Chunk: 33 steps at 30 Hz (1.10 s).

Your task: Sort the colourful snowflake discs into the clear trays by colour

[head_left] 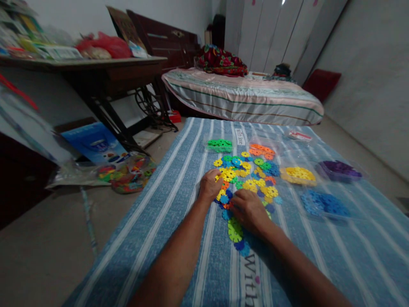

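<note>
Notched discs [249, 184] — round, many-coloured, loosely heaped.

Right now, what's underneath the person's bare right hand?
Flat, notched, multicoloured plastic-looking discs lie around the bare right hand on the blue-and-white striped cloth; whatever is directly beneath its palm is covered.

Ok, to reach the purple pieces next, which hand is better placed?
Likely the right hand: it's closer to the purple pieces, while the left hand is at the left edge of the loose pile, farther from them.
</note>
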Tool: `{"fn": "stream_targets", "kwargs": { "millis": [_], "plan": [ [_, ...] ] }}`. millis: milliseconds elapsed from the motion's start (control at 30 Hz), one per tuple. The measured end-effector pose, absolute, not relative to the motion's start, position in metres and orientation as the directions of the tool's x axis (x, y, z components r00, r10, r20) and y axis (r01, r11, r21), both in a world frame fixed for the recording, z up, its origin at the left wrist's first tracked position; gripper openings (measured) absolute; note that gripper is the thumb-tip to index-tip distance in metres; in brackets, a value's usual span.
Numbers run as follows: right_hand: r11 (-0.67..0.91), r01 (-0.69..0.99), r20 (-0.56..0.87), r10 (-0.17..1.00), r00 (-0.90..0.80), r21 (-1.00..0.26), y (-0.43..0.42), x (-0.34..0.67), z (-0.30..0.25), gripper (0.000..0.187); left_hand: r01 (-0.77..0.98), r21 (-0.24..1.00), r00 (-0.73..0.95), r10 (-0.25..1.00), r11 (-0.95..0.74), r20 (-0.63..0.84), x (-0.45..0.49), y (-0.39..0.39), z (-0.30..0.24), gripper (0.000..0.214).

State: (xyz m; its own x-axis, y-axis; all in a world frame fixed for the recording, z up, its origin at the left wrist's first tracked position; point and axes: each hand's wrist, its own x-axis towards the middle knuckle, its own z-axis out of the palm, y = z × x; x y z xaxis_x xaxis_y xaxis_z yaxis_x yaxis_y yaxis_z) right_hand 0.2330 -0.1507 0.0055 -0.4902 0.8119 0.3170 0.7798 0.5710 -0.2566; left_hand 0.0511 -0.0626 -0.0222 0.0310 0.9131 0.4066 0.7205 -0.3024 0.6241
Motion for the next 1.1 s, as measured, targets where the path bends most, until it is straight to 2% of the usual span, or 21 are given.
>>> {"fn": "stream_targets", "kwargs": {
  "millis": [267, 467, 667, 800, 867, 1000, 1100],
  "plan": [
    [0.507, 0.836, 0.279, 0.851, -0.445, -0.21, -0.152, 0.222, 0.002, 0.02, 0.718, 0.625, 0.033, 0.912, -0.307, 0.409, 0.051, -0.063, -0.02, 0.013],
    [0.566, 0.804, 0.36, 0.799, -0.481, -0.183, -0.149, 0.219, -0.002, 0.021, 0.713, 0.626, 0.034, 0.907, -0.317, 0.421, 0.048, -0.06, -0.021, 0.014],
    [0.678, 0.678, 0.534, 0.699, -0.475, -0.285, -0.147, 0.227, 0.004, 0.028, 0.712, 0.613, 0.06, 0.9, -0.342, 0.432, 0.045, -0.059, -0.023, 0.012],
    [0.656, 0.639, 0.552, 0.73, -0.403, -0.402, -0.146, 0.236, 0.011, 0.032, 0.714, 0.607, 0.062, 0.894, -0.35, 0.443, 0.045, -0.058, -0.025, 0.013],
    [0.638, 0.648, 0.536, 0.748, -0.393, -0.416, -0.138, 0.245, 0.015, 0.033, 0.712, 0.606, 0.061, 0.891, -0.355, 0.45, 0.045, -0.057, -0.026, 0.013],
    [0.603, 0.734, 0.552, 0.744, -0.376, -0.313, -0.096, 0.271, 0.039, 0.03, 0.694, 0.611, 0.07, 0.881, -0.38, 0.468, 0.043, -0.055, -0.028, 0.011],
    [0.417, 0.883, 0.62, 0.757, -0.208, -0.214, -0.052, 0.295, 0.069, 0.024, 0.686, 0.616, 0.065, 0.876, -0.386, 0.478, 0.042, -0.055, -0.029, 0.012]
  ]
}}
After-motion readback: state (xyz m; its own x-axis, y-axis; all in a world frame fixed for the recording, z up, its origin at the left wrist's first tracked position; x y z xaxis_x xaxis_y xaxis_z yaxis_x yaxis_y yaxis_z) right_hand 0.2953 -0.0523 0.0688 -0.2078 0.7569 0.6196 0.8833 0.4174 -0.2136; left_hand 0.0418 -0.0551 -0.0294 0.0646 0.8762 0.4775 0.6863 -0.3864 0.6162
